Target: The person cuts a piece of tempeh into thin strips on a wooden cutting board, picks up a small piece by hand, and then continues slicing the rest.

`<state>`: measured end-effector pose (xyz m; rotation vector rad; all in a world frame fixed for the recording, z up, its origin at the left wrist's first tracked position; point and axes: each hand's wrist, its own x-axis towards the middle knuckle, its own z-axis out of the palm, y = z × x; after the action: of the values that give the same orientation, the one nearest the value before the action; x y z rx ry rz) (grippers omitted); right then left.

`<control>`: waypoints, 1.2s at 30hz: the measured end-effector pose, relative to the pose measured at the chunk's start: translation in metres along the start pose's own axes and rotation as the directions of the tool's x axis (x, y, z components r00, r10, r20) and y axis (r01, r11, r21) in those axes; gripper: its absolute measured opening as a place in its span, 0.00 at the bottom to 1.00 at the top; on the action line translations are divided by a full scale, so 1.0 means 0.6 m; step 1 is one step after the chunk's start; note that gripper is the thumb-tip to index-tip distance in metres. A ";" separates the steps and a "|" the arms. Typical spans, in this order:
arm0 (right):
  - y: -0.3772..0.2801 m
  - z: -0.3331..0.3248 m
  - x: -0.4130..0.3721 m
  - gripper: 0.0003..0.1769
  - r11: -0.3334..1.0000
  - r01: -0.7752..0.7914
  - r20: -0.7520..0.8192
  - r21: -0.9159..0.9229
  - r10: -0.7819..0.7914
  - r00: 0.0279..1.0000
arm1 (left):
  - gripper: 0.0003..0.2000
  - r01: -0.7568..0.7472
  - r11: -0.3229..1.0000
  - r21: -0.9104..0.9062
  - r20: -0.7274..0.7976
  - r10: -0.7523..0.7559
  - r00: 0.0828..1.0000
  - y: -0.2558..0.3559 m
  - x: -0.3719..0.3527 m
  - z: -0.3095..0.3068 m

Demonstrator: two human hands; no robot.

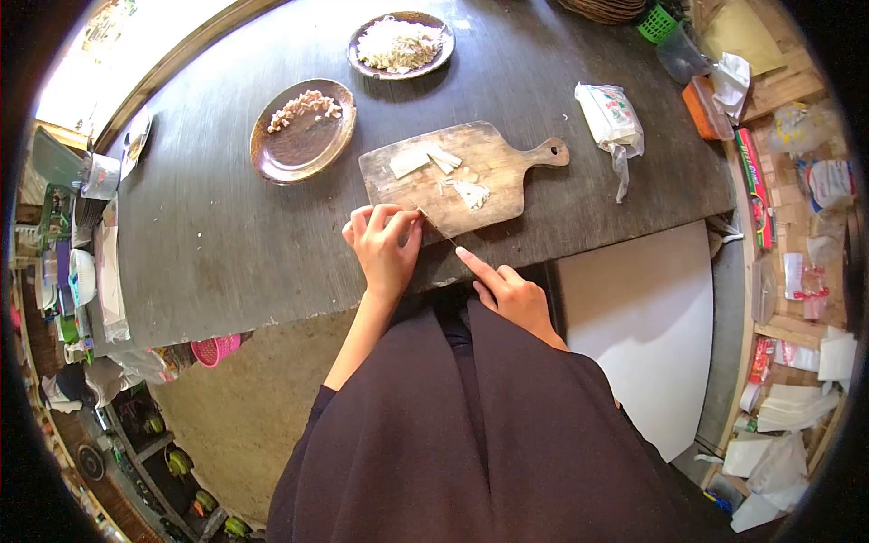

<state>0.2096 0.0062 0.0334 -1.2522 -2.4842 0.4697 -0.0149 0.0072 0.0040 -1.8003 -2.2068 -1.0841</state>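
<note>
A wooden cutting board [380, 185] with a handle lies near the table's front edge. On it are a pale flat piece [410, 163], pale sticks [444, 158] and a small heap of chopped pale bits [471, 194]. My left hand [385, 249] is at the board's near left edge, fingers curled and pinched; what they hold is too small to make out. In my right hand [516, 299] is a knife [442, 232], its handle mostly hidden by the fingers. The index finger stretches along it, and the thin blade reaches over the board's near edge beside my left fingertips.
A brown plate [303, 158] with diced brownish pieces stands beyond the board, left. Farther back is a plate [365, 69] of pale chopped food [400, 43]. A plastic-wrapped white package [611, 118] lies right of the board handle. Containers and packets line both sides of the dark table [217, 217].
</note>
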 end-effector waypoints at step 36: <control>-0.003 0.026 0.017 0.35 0.987 0.038 -0.097 -0.157 -0.054 0.994 | 0.06 0.018 1.000 0.005 -0.029 -0.017 0.999 -0.003 -0.008 0.006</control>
<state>0.1958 0.0112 0.0214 -1.2394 -2.4979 0.1993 -0.0137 0.0053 -0.0015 -1.7551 -2.2111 -1.0990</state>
